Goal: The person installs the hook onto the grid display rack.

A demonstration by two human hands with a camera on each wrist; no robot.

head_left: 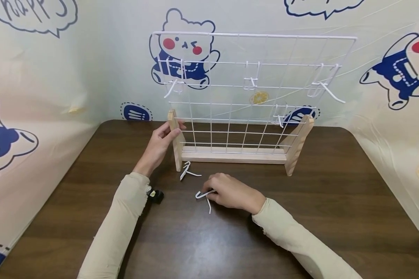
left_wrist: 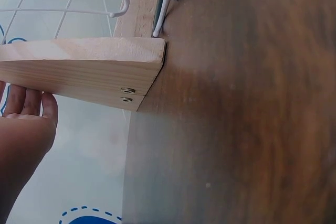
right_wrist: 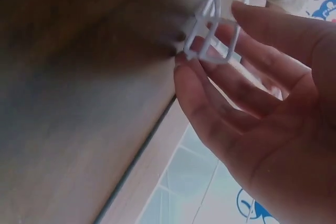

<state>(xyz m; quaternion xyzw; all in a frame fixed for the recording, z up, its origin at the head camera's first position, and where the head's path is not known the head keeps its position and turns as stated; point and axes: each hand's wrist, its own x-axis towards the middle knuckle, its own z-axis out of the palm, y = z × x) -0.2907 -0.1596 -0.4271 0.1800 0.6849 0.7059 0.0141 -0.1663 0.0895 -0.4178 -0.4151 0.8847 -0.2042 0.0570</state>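
Observation:
My left hand [head_left: 158,145] grips the left wooden end [head_left: 177,153] of a white wire grid rack [head_left: 227,132], thumb in front and fingers behind. The left wrist view shows those fingers along the outer face of the wooden panel [left_wrist: 84,77], which has two metal screws near its foot. Low over the table before the rack, my right hand [head_left: 235,192] holds a white wire hook [head_left: 210,205] at its fingertips. In the right wrist view the hook's rectangular wire frame [right_wrist: 229,56] lies between thumb and fingers. Another white hook [head_left: 184,172] lies by the rack's left foot.
Several white hooks hang on the grid, one at upper left [head_left: 173,86], one at upper middle [head_left: 253,81], one at upper right [head_left: 326,87] and a lower one [head_left: 280,119]. A patterned cloth [head_left: 90,77] stands behind the brown table [head_left: 335,217].

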